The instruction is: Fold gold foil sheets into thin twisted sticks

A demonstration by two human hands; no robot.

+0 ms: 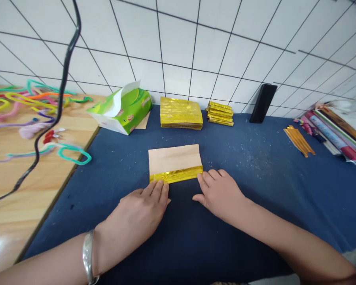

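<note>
A sheet of gold foil paper point(174, 157) lies on the dark blue cloth, plain tan side up. Its near edge is folded over into a shiny gold strip point(178, 174). My left hand point(145, 208) rests its outstretched fingertips on the left end of that strip, with the thumb mostly hidden. At the strip's right end, the fingertips of my right hand point(219, 192) touch the foil; its fingers are slightly bent and the thumb stands apart. Neither hand is closed around the paper. A silver bangle point(88, 257) circles my left wrist.
Against the tiled wall stand a green tissue pack point(133, 109), a stack of gold paper point(180, 113), folded gold strips point(220, 113) and a black upright object point(263, 103). More gold strips point(299, 140) lie right. Colourful pipe cleaners point(74, 153) and a black cable point(65, 67) are left.
</note>
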